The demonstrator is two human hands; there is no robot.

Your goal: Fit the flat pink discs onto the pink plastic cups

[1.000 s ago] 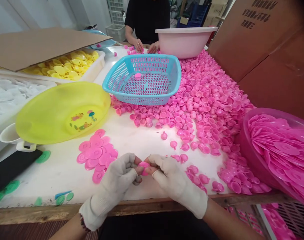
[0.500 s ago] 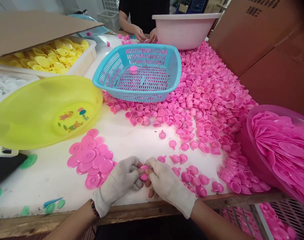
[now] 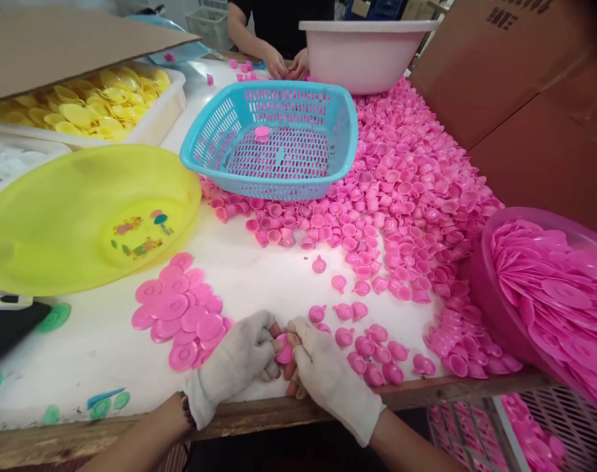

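Note:
My gloved left hand [image 3: 246, 354] and gloved right hand [image 3: 322, 367] meet near the table's front edge, fingertips bare. Between them they pinch a small pink plastic saucer [image 3: 284, 351]; fingers hide part of it, and I cannot tell if a cup is joined to it. Left of my left hand lies a loose, overlapping pile of pink saucers [image 3: 173, 306]. Scattered toy teacups [image 3: 364, 345], pink with small handles, lie just right of my right hand. Inside the blue slotted basket [image 3: 269, 189] ahead sits one pink cup-and-saucer piece [image 3: 261, 134].
A great heap of pink cups [image 3: 401, 177] spreads right and behind the basket. A yellow basin [image 3: 67, 216] stands left, a pink tub of saucers [image 3: 480, 288] right. Farther back are a pale pink basin [image 3: 362, 59], yellow pieces in a tray [image 3: 168, 108], and a co-worker's hands [image 3: 286, 65].
My hands have stayed together, with the pink saucer between them tilted slightly and a little lower. The view has shifted slightly. Across the table the co-worker's hands have drawn closer together.

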